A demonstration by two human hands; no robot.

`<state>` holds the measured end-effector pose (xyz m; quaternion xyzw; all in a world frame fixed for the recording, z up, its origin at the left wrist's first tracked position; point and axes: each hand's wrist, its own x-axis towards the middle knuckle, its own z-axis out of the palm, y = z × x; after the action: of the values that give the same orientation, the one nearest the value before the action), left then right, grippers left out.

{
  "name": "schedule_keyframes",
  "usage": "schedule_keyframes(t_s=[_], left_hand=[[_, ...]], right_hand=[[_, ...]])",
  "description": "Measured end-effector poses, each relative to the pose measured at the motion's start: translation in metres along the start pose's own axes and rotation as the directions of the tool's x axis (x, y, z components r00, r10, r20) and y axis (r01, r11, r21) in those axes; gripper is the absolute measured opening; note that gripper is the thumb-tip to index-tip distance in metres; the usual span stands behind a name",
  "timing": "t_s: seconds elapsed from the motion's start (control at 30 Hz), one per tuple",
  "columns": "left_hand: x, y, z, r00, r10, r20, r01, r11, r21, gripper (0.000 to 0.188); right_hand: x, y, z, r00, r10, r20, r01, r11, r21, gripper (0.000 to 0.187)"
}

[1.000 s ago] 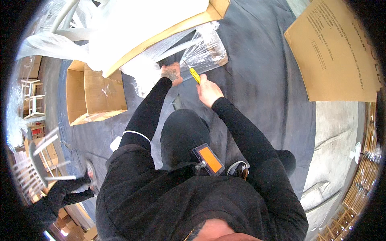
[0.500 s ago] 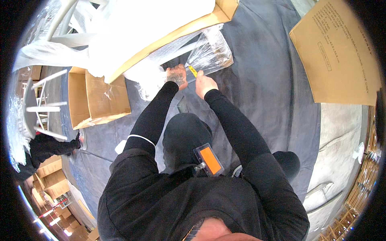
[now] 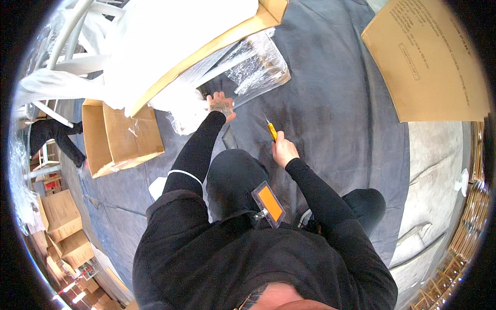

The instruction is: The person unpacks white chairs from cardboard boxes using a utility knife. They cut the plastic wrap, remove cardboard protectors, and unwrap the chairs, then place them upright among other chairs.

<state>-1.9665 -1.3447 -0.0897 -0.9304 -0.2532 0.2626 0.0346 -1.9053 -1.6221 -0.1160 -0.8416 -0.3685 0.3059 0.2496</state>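
My right hand [image 3: 285, 150] grips a yellow utility knife [image 3: 272, 130], its thin blade pointing up and away from me. The knife is apart from the wrapping. My left hand [image 3: 221, 106], fingers bent, is at the near edge of the clear plastic wrap [image 3: 258, 64], seemingly pinching it; its fingertips are partly hidden. White legs or bars show through the wrap. White foam sheeting [image 3: 178, 111] hangs beside my left hand, under a long cardboard edge strip [image 3: 206, 49].
An open cardboard box [image 3: 132, 134] stands left on the dark floor sheet [image 3: 341, 103]. A large carton [image 3: 423, 62] is at the far right. White chair parts [image 3: 67, 36] and a person's dark-clothed legs [image 3: 57, 137] are at the left; stacked cartons [image 3: 62, 214] stand behind.
My right hand has drawn the knife back toward me and right, away from the wrap. My left hand has shifted slightly left. The person at the left has moved.
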Motion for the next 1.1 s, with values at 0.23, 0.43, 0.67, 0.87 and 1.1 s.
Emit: schedule_keyframes(t_s=[0.23, 0.43, 0.67, 0.87, 1.1], left_hand=[[0.016, -0.016, 0.029, 0.988, -0.036, 0.147, 0.088, 0.927, -0.364, 0.06], [0.018, -0.008, 0.033, 0.961, 0.009, 0.276, 0.063, 0.965, -0.254, 0.052], [0.001, -0.004, 0.041, 0.985, 0.019, 0.173, 0.015, 0.981, -0.193, 0.059], [0.002, -0.002, 0.052, 0.989, -0.052, 0.136, 0.087, 0.96, -0.267, 0.055], [-0.002, 0.0, 0.062, 1.0, 0.01, -0.003, -0.01, 0.975, -0.222, 0.044]], right_hand=[[-0.004, -0.003, 0.002, 0.998, -0.057, -0.024, 0.058, 0.997, 0.057, 0.027], [-0.003, -0.008, -0.002, 0.997, -0.082, 0.009, 0.081, 0.996, 0.049, 0.027], [0.063, -0.044, 0.018, 0.984, -0.165, 0.063, 0.171, 0.982, -0.086, 0.022], [0.078, -0.056, 0.031, 0.985, -0.151, 0.083, 0.157, 0.985, -0.075, 0.021], [0.089, -0.068, 0.039, 0.99, 0.022, 0.14, -0.007, 0.994, -0.105, 0.021]])
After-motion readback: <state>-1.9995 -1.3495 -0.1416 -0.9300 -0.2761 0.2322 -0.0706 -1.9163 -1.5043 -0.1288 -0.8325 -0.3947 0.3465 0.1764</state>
